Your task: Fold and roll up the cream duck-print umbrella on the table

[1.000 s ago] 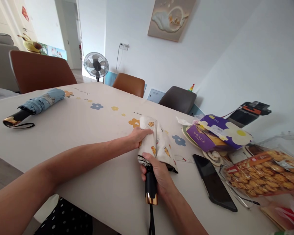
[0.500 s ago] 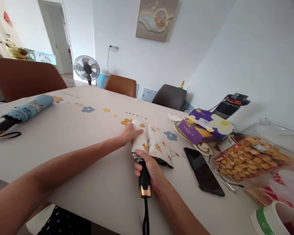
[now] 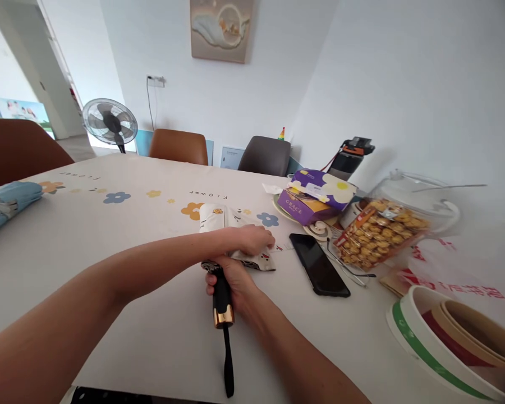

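A folded umbrella [image 3: 212, 219] with a white canopy, small printed figures and a black handle with a gold-coloured end lies on the table before me. My right hand [image 3: 235, 278] is closed round the top of the handle and the base of the canopy. Crossing over it, my left hand [image 3: 256, 240] has its fingers curled down on the loose canopy panel on the right; the fingertips are partly hidden. A black wrist strap [image 3: 228, 365] trails from the handle toward me. At the far left lies a blue folded umbrella [image 3: 12, 205], cut off by the frame edge.
Right of my hands lie a black phone [image 3: 320, 264] and eyeglasses [image 3: 349, 269]. Beyond are a purple box [image 3: 305, 205], a clear tub of cookies [image 3: 382, 233] and a dark bottle [image 3: 347, 160]. A white-green paper container [image 3: 416, 336] stands near right, beside a plastic bag [image 3: 450, 269].
My left hand has moved from the left side of the white canopy across to its right panel. My right hand keeps its grip on the handle. The view has turned to the right.
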Motion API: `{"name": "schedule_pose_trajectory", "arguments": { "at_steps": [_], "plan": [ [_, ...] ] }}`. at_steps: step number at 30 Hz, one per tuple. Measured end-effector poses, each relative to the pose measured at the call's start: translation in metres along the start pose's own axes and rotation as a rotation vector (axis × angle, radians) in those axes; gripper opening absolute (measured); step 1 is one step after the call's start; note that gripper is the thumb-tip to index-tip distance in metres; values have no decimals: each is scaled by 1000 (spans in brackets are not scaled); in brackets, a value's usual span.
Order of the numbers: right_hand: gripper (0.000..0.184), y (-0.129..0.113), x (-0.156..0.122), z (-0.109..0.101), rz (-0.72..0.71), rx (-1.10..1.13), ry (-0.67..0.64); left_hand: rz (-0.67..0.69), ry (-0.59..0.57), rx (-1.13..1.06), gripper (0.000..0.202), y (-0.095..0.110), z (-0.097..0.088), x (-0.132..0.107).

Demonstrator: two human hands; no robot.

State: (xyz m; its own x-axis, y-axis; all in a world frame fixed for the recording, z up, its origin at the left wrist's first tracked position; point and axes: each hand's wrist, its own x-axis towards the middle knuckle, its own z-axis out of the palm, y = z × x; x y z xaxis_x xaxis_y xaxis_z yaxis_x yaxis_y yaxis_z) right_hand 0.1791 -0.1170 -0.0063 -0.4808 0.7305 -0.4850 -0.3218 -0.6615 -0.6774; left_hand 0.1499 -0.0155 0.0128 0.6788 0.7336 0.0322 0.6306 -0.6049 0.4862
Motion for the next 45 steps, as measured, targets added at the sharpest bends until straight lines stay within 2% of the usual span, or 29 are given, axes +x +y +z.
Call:
{"name": "schedule_pose_trajectory", "arguments": {
  "at_steps": [3,5,7,9,12,14,17,19,21,24,26,28,31,33,36,39,41,43,45],
  "plan": [
    [15,-2,-3,2,13,3,17,-1,-39,77,18,-6,5,7],
    [16,-3,-4,3,12,1,11,26,4,99,15,-7,2,6],
    [17,-3,-4,3,11,-2,0,47,134,114,14,-4,-6,-1],
    [19,-3,-3,2,16,-3,-5,19,316,106,12,1,-19,-12],
    [21,-4,-3,1,18,-3,-2,-64,551,-43,13,3,-44,-39],
    [20,-6,-3,1,13,-4,9,-81,629,-180,12,-4,-61,-63],
    [21,-6,-2,0,14,0,19,-210,788,-259,17,-24,-74,-105],
    [23,-6,-1,-2,2,3,-3,-311,795,-236,22,-39,-74,-132],
    [25,-5,1,-5,-20,8,-51,-439,732,-214,18,-52,-65,-152],
    [30,-5,2,-8,-18,36,-130,-489,685,-316,14,-68,-46,-169],
    [34,-6,1,-9,4,66,-156,-461,692,-335,13,-74,-35,-175],
    [39,-8,-1,-10,12,80,-139,-391,678,-233,12,-79,-28,-177],
    [38,-10,-1,-9,-47,11,-28,-234,610,-30,8,-82,-26,-181],
    [37,-10,0,-9,-117,-90,50,-158,570,31,7,-85,-24,-182],
    [38,-8,3,-9,-242,-240,112,-137,531,61,6,-93,-20,-182],
    [37,-7,2,-9,-316,-297,109,-185,486,86,9,-103,-18,-181],
    [35,-8,1,-9,-325,-296,99,-257,541,104,16,-105,-22,-183],
    [33,-9,1,-9,-335,-285,112,-373,696,78,20,-97,-30,-183],
    [32,-9,2,-9,-340,-279,136,-465,847,6,21,-81,-34,-179]
  ]
}}
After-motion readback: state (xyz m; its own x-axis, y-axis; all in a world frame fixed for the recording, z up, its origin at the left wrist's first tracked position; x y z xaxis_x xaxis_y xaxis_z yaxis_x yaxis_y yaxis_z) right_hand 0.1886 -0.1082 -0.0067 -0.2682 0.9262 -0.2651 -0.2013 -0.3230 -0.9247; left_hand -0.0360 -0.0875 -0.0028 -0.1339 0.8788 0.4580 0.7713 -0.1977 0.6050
